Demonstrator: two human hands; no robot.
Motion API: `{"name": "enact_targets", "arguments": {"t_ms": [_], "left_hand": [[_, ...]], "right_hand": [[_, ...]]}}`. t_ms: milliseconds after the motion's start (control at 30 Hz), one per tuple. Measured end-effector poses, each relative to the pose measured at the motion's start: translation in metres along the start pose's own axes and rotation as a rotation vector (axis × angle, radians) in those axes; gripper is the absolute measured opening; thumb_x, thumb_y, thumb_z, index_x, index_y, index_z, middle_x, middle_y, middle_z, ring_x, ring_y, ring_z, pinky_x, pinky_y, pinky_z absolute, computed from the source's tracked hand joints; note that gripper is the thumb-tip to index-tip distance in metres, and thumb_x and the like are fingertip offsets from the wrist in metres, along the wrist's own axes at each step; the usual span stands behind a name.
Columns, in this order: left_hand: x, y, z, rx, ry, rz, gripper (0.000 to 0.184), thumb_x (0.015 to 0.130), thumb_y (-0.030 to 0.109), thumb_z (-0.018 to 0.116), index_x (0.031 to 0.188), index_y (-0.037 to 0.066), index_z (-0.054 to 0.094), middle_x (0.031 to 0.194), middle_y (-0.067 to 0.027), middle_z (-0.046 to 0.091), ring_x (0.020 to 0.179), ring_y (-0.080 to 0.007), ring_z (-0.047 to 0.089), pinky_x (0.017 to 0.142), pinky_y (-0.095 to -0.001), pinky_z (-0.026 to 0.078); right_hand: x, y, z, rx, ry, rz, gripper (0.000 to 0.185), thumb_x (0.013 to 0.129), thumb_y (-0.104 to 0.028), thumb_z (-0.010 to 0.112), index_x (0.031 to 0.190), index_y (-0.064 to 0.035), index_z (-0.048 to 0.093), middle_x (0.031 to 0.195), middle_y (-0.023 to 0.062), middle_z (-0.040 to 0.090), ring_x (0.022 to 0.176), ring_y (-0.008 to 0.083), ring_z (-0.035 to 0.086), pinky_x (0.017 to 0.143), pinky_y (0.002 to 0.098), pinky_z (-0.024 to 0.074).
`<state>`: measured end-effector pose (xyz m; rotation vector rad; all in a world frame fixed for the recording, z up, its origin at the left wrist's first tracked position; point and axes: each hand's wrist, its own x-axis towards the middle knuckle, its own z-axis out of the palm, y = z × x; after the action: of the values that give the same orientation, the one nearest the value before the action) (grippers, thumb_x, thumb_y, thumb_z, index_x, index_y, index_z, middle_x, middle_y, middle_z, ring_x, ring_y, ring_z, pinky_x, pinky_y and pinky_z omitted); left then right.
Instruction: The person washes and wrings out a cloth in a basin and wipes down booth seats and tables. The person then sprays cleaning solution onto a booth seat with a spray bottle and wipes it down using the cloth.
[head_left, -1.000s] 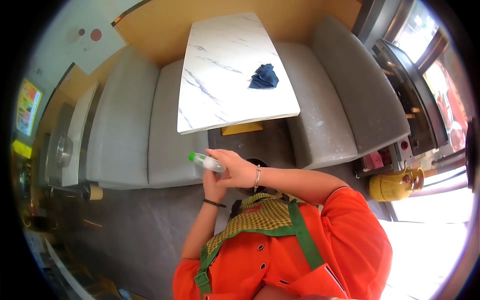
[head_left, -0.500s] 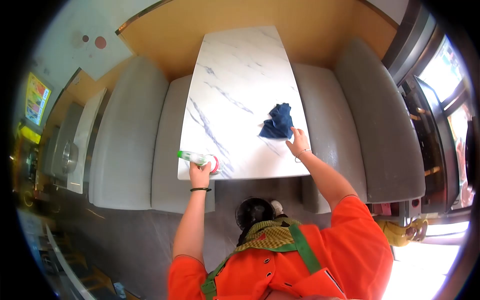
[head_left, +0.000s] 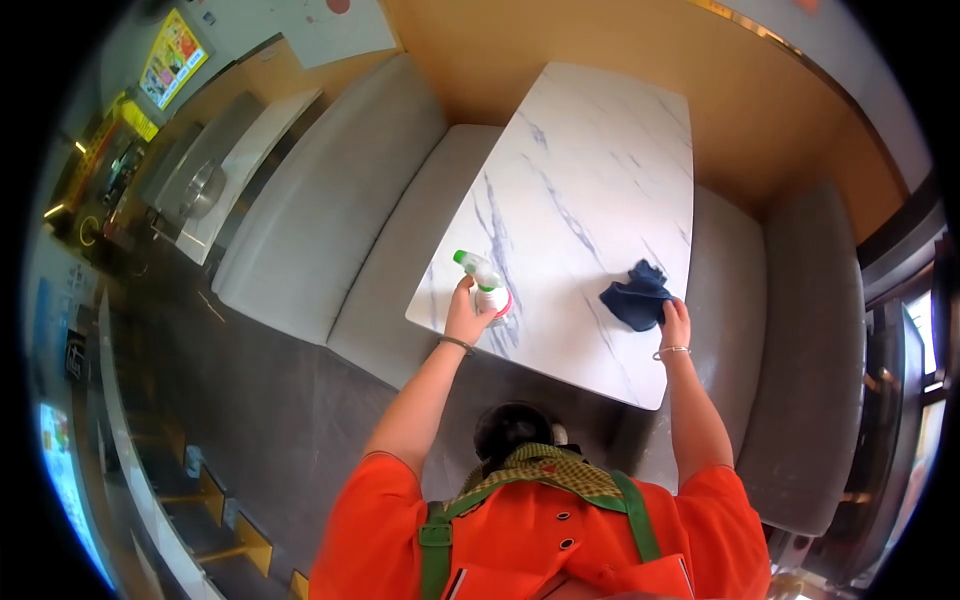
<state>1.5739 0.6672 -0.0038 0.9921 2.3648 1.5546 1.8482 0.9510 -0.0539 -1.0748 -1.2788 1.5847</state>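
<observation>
A spray bottle (head_left: 490, 291) with a green-tipped nozzle stands near the front left corner of the white marbled table (head_left: 590, 190). My left hand (head_left: 468, 316) is at the bottle's near side, fingers and thumb curved around it. On the table's right part lies a crumpled dark blue cloth (head_left: 637, 297). Its right edge is pinched in my right hand (head_left: 676, 326), at the table's right edge.
Grey padded benches flank the table, one on the left (head_left: 345, 190) and one on the right (head_left: 725, 300). A black bin (head_left: 512, 425) is on the floor below the table's front edge. A metal bowl (head_left: 203, 190) sits on another table at the far left.
My hands went from together over the floor to apart at the table. The bottle came down onto the table, and my right hand took hold of the cloth. The view has turned left.
</observation>
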Motion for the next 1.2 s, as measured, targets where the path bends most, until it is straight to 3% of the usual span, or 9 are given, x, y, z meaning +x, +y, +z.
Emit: {"name": "enact_targets", "arguments": {"t_ms": [167,267,367,467,667,733,967,1100,1200], "left_hand": [[-0.07,0.03,-0.027,0.186,0.147,0.103,0.046,0.071,0.009,0.062,0.113,0.0,0.046,0.108,-0.0182,0.052,0.103,-0.0323,0.049,0.088,-0.0365,0.039],[-0.129,0.06,-0.038,-0.076,-0.263,0.22,0.026,0.076,0.012,0.06,0.099,0.002,0.055,0.099,-0.0131,0.056,0.092,-0.0257,0.054,0.081,-0.0324,0.043],[-0.181,0.084,-0.045,-0.4,-0.554,0.099,0.048,0.08,0.021,0.062,0.121,0.005,0.045,0.117,-0.0112,0.048,0.103,-0.0199,0.05,0.088,-0.0313,0.041],[-0.214,0.09,-0.072,-0.541,-0.549,0.064,0.048,0.078,0.024,0.064,0.117,0.003,0.046,0.113,-0.0117,0.051,0.104,-0.0215,0.05,0.092,-0.0322,0.037],[-0.246,0.078,-0.159,-0.1,-0.289,0.306,0.033,0.073,0.02,0.063,0.1,0.004,0.055,0.096,-0.0121,0.056,0.087,-0.0298,0.054,0.078,-0.0355,0.043],[-0.257,0.08,-0.179,0.129,-0.208,0.373,0.033,0.073,0.02,0.062,0.102,0.005,0.055,0.097,-0.0126,0.057,0.089,-0.0309,0.053,0.079,-0.0366,0.043],[-0.325,0.117,-0.189,-0.04,-0.17,0.262,0.03,0.073,0.02,0.06,0.099,0.006,0.057,0.093,-0.0107,0.059,0.088,-0.0306,0.053,0.078,-0.0397,0.042],[-0.367,0.108,-0.178,0.067,-0.015,0.199,0.03,0.069,0.017,0.062,0.097,0.008,0.057,0.09,-0.0109,0.059,0.085,-0.0302,0.053,0.076,-0.0401,0.042],[-0.411,0.096,-0.175,0.17,0.041,0.048,0.023,0.067,0.016,0.062,0.088,0.009,0.059,0.084,-0.0109,0.058,0.082,-0.0314,0.054,0.074,-0.041,0.043]], "right_hand": [[-0.071,-0.083,0.004,0.229,-0.022,-0.039,0.031,0.084,-0.019,0.053,0.107,0.0026,0.052,0.094,0.0055,0.058,0.084,0.0127,0.055,0.074,0.0245,0.0453],[-0.148,-0.113,0.022,-0.084,-0.237,-0.093,0.028,0.084,-0.017,0.053,0.102,0.0049,0.055,0.091,0.0064,0.059,0.084,0.0119,0.054,0.077,0.0223,0.0426],[-0.239,-0.11,0.058,-0.51,-0.641,-0.084,0.018,0.083,-0.014,0.052,0.089,0.0017,0.056,0.079,0.0014,0.054,0.077,0.0082,0.048,0.071,0.022,0.0387],[-0.319,-0.093,0.098,-0.265,-0.897,0.0,0.018,0.081,-0.012,0.05,0.093,0.0002,0.057,0.088,0.0029,0.055,0.078,0.0103,0.05,0.069,0.0214,0.0396],[-0.382,-0.085,0.119,-0.055,-0.737,0.241,0.018,0.082,-0.009,0.048,0.095,0.0014,0.057,0.09,0.0053,0.058,0.081,0.0148,0.055,0.073,0.0248,0.0423],[-0.399,-0.096,0.124,-0.478,-0.787,-0.532,0.017,0.082,-0.006,0.049,0.094,0.0006,0.059,0.079,0.0058,0.057,0.073,0.015,0.054,0.069,0.0257,0.0429],[-0.458,-0.135,0.13,-0.491,-0.975,-0.636,0.012,0.079,-0.005,0.054,0.089,0.0006,0.059,0.078,0.009,0.059,0.071,0.017,0.056,0.068,0.0261,0.0434],[-0.468,-0.124,0.1,-0.44,-1.083,-0.471,0.009,0.081,-0.007,0.056,0.084,0.0006,0.059,0.074,0.0034,0.058,0.067,0.0116,0.053,0.064,0.0242,0.0434],[-0.48,-0.114,0.076,-0.063,-1.178,0.166,0.009,0.083,-0.009,0.055,0.085,-0.0004,0.057,0.075,0.0017,0.058,0.067,0.0094,0.053,0.064,0.0226,0.0439]]}}
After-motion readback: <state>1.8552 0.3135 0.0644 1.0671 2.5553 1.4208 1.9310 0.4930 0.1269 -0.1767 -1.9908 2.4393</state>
